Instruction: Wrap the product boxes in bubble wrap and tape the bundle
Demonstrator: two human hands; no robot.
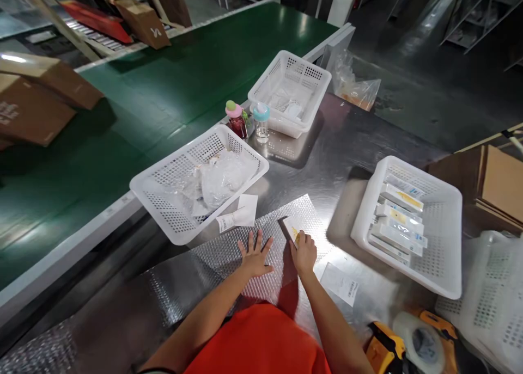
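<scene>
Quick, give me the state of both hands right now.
Left hand: open, fingers spread, flat on the bubble wrap.
Right hand: closed on the small box lying on the wrap.

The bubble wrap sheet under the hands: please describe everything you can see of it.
The bubble wrap sheet is clear plastic covered in small air bubbles, lying flat on the shiny metal table. It runs from the lower left toward the table's middle. The left hand presses on it with spread fingers. The right hand holds a small white box on it. A white basket sits beside its far edge.
</scene>
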